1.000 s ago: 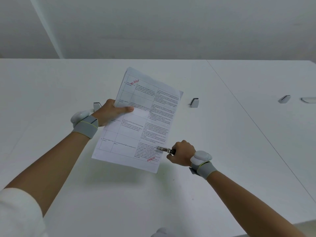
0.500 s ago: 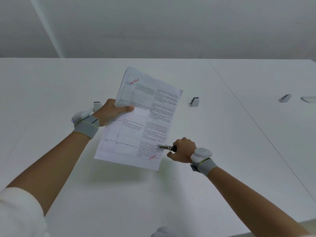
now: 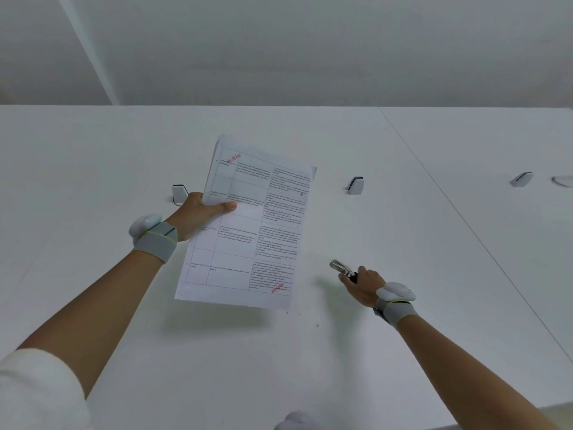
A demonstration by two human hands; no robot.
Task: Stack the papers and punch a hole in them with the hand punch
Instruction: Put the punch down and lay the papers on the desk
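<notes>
A stack of printed papers (image 3: 251,231) with tables and red stamps hangs above the white table (image 3: 217,352), casting a shadow below. My left hand (image 3: 198,215) grips its left edge, thumb on top. To the right of the papers, apart from them, my right hand (image 3: 361,282) is closed around a metal hand punch (image 3: 341,268), whose jaws point up and left toward the sheets. A small hole shows near the stack's upper right edge. A few tiny paper bits lie on the table under the stack's lower right corner.
Small white wedge-shaped devices stand on the table: one (image 3: 179,192) behind my left hand, one (image 3: 356,184) right of the papers, one (image 3: 521,179) far right beside a flat white object (image 3: 562,181). A seam (image 3: 465,218) runs diagonally across the table on the right.
My right hand has pulled the punch off the papers' lower right edge and moved it to the right. My left hand still holds the stack, now slightly raised.
</notes>
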